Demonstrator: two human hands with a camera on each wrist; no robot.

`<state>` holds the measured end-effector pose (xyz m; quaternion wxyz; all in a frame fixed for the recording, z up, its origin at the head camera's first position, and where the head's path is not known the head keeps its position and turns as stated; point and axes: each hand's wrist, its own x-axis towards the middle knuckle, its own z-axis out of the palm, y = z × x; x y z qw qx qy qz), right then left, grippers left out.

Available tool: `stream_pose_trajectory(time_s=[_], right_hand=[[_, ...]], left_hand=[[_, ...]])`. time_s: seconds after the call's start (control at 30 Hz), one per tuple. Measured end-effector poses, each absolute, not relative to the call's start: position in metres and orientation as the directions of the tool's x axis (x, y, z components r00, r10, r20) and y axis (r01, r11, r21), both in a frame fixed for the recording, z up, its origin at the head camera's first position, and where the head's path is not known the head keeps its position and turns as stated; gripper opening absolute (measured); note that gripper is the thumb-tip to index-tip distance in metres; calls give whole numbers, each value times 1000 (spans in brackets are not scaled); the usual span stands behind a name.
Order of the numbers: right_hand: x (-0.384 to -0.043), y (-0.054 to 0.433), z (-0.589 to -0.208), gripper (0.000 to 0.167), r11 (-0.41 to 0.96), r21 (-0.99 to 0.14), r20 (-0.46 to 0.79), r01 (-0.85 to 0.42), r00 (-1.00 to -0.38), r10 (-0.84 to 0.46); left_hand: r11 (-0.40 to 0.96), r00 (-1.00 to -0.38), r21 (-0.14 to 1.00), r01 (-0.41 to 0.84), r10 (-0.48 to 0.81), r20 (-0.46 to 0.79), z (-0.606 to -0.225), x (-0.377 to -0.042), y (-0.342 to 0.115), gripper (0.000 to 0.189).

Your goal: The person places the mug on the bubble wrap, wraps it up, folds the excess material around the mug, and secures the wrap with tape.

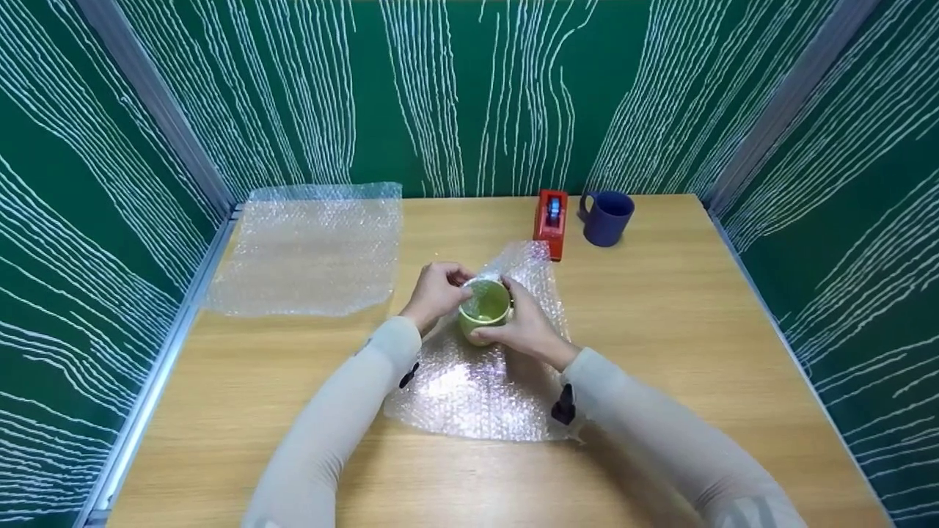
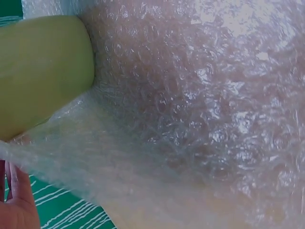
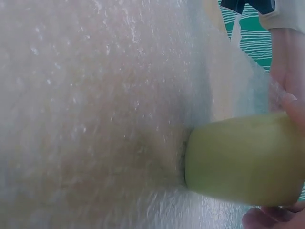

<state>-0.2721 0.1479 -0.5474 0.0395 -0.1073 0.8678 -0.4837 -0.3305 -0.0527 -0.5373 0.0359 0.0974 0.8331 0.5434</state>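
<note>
The right hand (image 1: 530, 326) clamps its fingers round the green cup (image 1: 486, 311) standing on the bubble wrap (image 1: 469, 389), apparently to steady it, while the left hand (image 1: 439, 290) seems to pinch the bubble wrap's lifted edge, likely to keep that edge against the cup.

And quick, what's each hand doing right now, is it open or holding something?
Left hand: pinching the bubble wrap beside the green cup.
Right hand: holding the green cup.

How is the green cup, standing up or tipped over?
Upright. The green cup opens upward, its base on the bubble wrap beneath.
</note>
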Motion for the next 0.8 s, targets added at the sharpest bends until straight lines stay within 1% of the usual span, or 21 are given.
stream_pose_trajectory(time_s=[0.1, 0.2, 0.37, 0.6, 0.8], right_hand=[[-271, 156, -544, 118, 493, -854, 50, -166, -970, -239], [-269, 166, -541, 115, 496, -848, 66, -187, -966, -252], [-266, 185, -541, 103, 542, -816, 67, -202, -964, -258], [-262, 214, -546, 84, 599, -763, 75, -241, -954, -289], [-259, 238, -550, 77, 632, -718, 108, -290, -944, -312]], left_hand=[[398, -982, 910, 113, 187, 40, -535, -329, -52, 26], [397, -984, 911, 108, 176, 40, -535, -329, -52, 23], [386, -984, 916, 110, 173, 45, -535, -328, -52, 23], [390, -985, 916, 88, 174, 20, -535, -328, -50, 24], [388, -983, 916, 97, 180, 28, -536, -328, -49, 24]])
